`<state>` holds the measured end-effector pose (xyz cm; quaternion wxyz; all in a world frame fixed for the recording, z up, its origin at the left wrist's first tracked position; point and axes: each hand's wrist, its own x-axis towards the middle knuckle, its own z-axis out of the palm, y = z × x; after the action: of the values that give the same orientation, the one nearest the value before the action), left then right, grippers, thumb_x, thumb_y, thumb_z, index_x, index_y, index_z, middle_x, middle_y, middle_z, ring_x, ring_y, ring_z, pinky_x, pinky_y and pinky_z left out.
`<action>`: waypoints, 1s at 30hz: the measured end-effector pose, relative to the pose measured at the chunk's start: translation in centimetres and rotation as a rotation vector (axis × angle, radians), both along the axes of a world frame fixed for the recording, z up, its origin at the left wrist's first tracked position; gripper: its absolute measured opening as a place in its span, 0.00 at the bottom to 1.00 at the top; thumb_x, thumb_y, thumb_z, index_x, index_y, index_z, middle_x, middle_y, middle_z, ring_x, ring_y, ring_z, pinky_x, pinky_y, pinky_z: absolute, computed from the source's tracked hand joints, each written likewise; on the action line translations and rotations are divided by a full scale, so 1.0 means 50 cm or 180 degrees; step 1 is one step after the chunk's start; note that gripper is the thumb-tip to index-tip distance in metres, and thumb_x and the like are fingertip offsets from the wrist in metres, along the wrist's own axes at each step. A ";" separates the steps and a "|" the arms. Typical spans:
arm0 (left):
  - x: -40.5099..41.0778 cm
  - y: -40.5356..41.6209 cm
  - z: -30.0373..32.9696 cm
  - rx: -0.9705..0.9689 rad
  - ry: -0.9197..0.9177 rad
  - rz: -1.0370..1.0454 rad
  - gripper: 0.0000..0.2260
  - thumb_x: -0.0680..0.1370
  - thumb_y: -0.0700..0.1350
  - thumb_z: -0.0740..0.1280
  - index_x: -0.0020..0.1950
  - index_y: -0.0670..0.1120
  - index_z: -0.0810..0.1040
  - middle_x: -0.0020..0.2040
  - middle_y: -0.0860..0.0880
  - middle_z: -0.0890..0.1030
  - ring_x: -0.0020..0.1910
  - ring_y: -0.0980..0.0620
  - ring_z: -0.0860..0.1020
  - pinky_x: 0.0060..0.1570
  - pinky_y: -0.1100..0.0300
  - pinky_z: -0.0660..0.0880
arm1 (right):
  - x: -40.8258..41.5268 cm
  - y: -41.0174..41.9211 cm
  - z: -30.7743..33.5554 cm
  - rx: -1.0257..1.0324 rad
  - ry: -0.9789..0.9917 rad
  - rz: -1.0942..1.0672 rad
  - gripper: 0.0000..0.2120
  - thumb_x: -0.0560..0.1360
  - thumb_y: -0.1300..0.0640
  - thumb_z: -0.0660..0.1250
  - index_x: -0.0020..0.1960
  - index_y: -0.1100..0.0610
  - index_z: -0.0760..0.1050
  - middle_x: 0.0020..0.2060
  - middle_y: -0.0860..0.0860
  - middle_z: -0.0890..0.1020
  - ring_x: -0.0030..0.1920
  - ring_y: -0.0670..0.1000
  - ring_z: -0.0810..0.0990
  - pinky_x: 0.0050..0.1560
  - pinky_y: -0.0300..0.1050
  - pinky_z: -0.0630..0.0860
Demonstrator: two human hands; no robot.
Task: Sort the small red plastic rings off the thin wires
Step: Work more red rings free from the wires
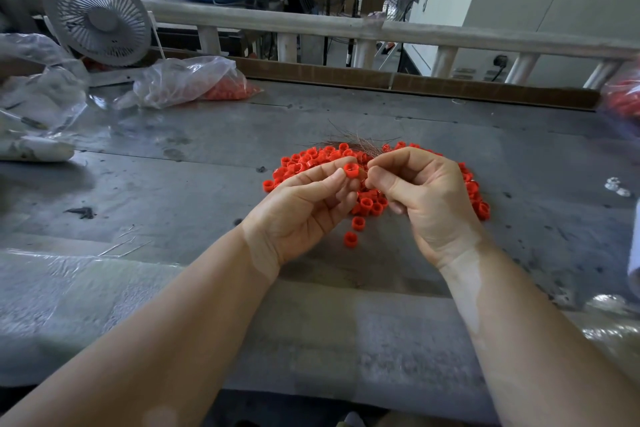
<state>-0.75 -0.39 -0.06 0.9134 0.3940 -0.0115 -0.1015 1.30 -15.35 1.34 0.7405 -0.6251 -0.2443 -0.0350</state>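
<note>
Head view: left hand [304, 208] pinches a red ring [351, 170]; right hand [420, 198] fingers curl, pinching wire; bare table [173, 184] leftward.

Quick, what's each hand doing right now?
Left hand: pinching one red ring between thumb and fingers.
Right hand: fingers curled, apparently pinching a thin wire by the ring.

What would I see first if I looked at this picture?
You'd spot the bright pile of red rings in the middle of the grey table first. Just above it, two hands meet: the left hand pinches one red ring, and the right hand pinches something thin beside it. A white fan stands at the far left, beside a plastic bag holding more red pieces.
</note>
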 end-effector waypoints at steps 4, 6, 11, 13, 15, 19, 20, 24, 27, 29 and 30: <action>0.001 -0.001 0.000 -0.0074 0.0012 0.0016 0.08 0.68 0.36 0.65 0.42 0.41 0.84 0.35 0.45 0.82 0.34 0.55 0.81 0.35 0.65 0.79 | 0.000 0.000 0.000 -0.0029 0.0030 -0.0052 0.07 0.69 0.70 0.68 0.38 0.59 0.79 0.29 0.48 0.82 0.30 0.41 0.78 0.28 0.27 0.69; 0.000 -0.001 0.001 -0.0102 -0.0006 0.0027 0.09 0.68 0.36 0.65 0.42 0.41 0.84 0.36 0.46 0.82 0.34 0.55 0.81 0.35 0.65 0.79 | 0.000 0.000 0.000 -0.0066 0.0040 -0.0055 0.08 0.69 0.70 0.68 0.38 0.59 0.79 0.28 0.48 0.82 0.29 0.41 0.78 0.28 0.27 0.69; -0.001 -0.002 0.000 -0.0053 -0.0137 0.0108 0.09 0.68 0.36 0.65 0.40 0.43 0.85 0.36 0.47 0.83 0.35 0.56 0.81 0.35 0.66 0.78 | -0.003 -0.001 0.001 -0.0244 0.0149 0.0004 0.08 0.70 0.71 0.68 0.36 0.59 0.78 0.26 0.47 0.80 0.26 0.40 0.76 0.26 0.28 0.68; -0.001 -0.003 -0.001 -0.0015 -0.0194 0.0123 0.09 0.68 0.36 0.65 0.40 0.43 0.85 0.36 0.47 0.83 0.35 0.56 0.82 0.36 0.67 0.78 | -0.004 -0.001 0.002 -0.0261 0.0217 0.0009 0.09 0.70 0.70 0.68 0.36 0.59 0.78 0.25 0.47 0.80 0.24 0.40 0.74 0.25 0.28 0.67; -0.001 -0.003 -0.001 0.0022 -0.0251 0.0121 0.09 0.68 0.36 0.65 0.41 0.43 0.85 0.37 0.47 0.83 0.36 0.55 0.82 0.37 0.67 0.78 | -0.004 -0.001 0.002 -0.0278 0.0254 -0.0015 0.08 0.70 0.70 0.69 0.36 0.58 0.78 0.24 0.46 0.79 0.23 0.40 0.73 0.25 0.28 0.66; -0.002 -0.004 0.000 0.0039 -0.0304 0.0134 0.10 0.67 0.36 0.65 0.42 0.43 0.85 0.38 0.46 0.84 0.37 0.55 0.83 0.38 0.67 0.78 | -0.002 -0.001 0.002 -0.0281 0.0290 -0.0056 0.08 0.70 0.69 0.69 0.36 0.58 0.78 0.23 0.46 0.79 0.22 0.40 0.72 0.25 0.28 0.65; -0.002 -0.005 0.001 0.0039 -0.0314 0.0143 0.10 0.67 0.36 0.65 0.42 0.43 0.85 0.38 0.46 0.84 0.37 0.55 0.83 0.38 0.67 0.78 | -0.001 -0.001 0.002 -0.0278 0.0301 -0.0068 0.08 0.70 0.69 0.69 0.35 0.58 0.78 0.23 0.47 0.79 0.22 0.40 0.72 0.24 0.29 0.65; -0.003 -0.005 0.001 0.0066 -0.0384 0.0145 0.10 0.67 0.35 0.65 0.42 0.44 0.85 0.39 0.46 0.84 0.38 0.54 0.83 0.39 0.67 0.78 | 0.000 -0.001 0.002 -0.0260 0.0316 -0.0112 0.10 0.69 0.68 0.70 0.34 0.56 0.78 0.24 0.48 0.80 0.23 0.40 0.73 0.25 0.29 0.65; -0.004 -0.005 0.001 0.0064 -0.0421 0.0146 0.10 0.67 0.35 0.65 0.42 0.44 0.85 0.40 0.46 0.84 0.39 0.55 0.83 0.39 0.66 0.78 | 0.000 0.000 0.001 -0.0272 0.0302 -0.0135 0.10 0.69 0.68 0.70 0.34 0.55 0.78 0.25 0.48 0.80 0.23 0.40 0.73 0.25 0.29 0.66; -0.004 -0.006 0.000 0.0094 -0.0443 0.0157 0.10 0.67 0.36 0.65 0.41 0.44 0.85 0.39 0.47 0.84 0.39 0.55 0.83 0.39 0.67 0.78 | 0.001 -0.001 0.001 -0.0299 0.0304 -0.0175 0.09 0.68 0.66 0.71 0.34 0.55 0.78 0.26 0.49 0.80 0.24 0.40 0.73 0.25 0.29 0.66; -0.004 -0.006 0.000 0.0118 -0.0456 0.0158 0.10 0.67 0.36 0.65 0.41 0.44 0.85 0.39 0.47 0.84 0.39 0.55 0.83 0.39 0.67 0.78 | 0.001 -0.001 0.000 -0.0320 0.0306 -0.0197 0.08 0.68 0.65 0.71 0.34 0.55 0.78 0.26 0.49 0.81 0.25 0.40 0.74 0.25 0.29 0.66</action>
<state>-0.94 -0.68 -0.05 0.9050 0.4173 -0.0652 -0.0506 1.34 -15.40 1.35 0.7176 -0.6698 -0.1905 -0.0155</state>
